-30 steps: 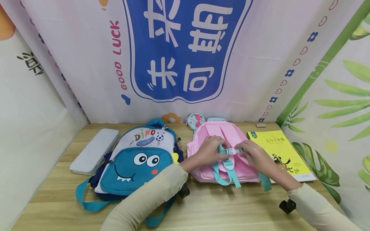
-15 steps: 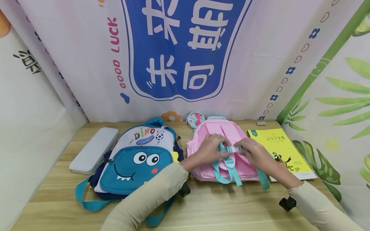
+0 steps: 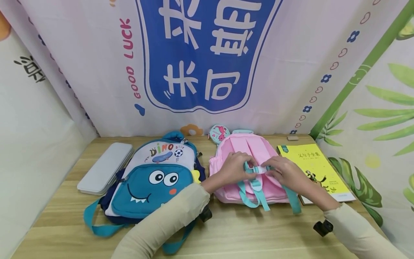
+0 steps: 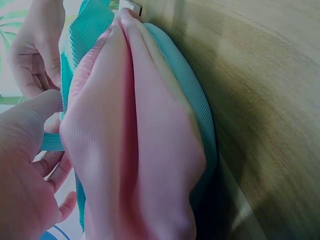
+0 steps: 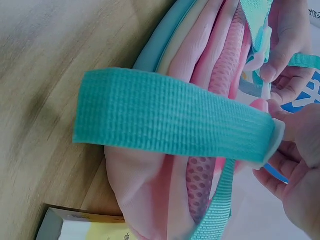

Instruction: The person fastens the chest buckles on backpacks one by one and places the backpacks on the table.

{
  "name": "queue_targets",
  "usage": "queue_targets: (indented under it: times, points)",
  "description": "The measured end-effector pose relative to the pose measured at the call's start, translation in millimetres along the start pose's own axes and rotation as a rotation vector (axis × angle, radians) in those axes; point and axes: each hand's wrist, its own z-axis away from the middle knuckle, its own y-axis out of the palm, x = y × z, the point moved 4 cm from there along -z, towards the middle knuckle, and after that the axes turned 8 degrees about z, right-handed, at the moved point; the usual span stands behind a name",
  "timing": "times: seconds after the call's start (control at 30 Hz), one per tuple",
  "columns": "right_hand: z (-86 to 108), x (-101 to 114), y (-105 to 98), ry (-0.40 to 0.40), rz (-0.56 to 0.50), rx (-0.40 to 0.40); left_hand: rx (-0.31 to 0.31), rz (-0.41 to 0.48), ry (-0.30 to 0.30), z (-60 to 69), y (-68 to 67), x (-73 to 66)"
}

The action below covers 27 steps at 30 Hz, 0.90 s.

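A pink backpack (image 3: 237, 142) lies with its strap side up on the table, right of the middle in the head view. Across it runs a teal strap with a white plastic buckle (image 3: 261, 169). My left hand (image 3: 237, 166) pinches the strap at the buckle's left side. At the other side, the fingers of my right hand (image 3: 286, 173) pinch the buckle's right end. A loose teal strap end (image 5: 165, 115) hangs beside the right hand in the right wrist view. Fingers hide part of the buckle, so whether its halves are joined I cannot tell.
A blue dinosaur backpack (image 3: 152, 190) lies to the left, with a white flat case (image 3: 106, 168) beyond it. A yellow book (image 3: 315, 172) is right of the pink bag. A small round pouch (image 3: 219, 134) sits behind it, near the back curtain (image 3: 278, 90).
Both hands stay at the buckle, with only a small shift of the right hand's fingers. The bags and the book keep their places; the head view has tilted slightly.
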Motion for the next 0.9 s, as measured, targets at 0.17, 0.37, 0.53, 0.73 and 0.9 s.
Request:
queue_targets:
  times: [0.17,0.37,0.53,0.73,0.9]
  points:
    - [1.4,0,1,-0.001,-0.001,0.013,0.015,0.019,0.003,3.1,0.3,0.6]
    - [3.3,-3,1,-0.010,-0.002,0.012,0.022,0.015,0.017,5.4,-0.1,1.0]
    - [3.7,-4,3,-0.004,-0.008,0.024,0.034,0.015,0.011,8.2,-2.0,2.3]
    - [4.1,-3,6,-0.004,-0.012,0.047,0.086,0.029,0.003,11.7,-4.7,4.9]
    - [4.9,-4,7,-0.034,-0.002,0.024,0.117,0.029,0.005,13.1,-10.2,3.2]
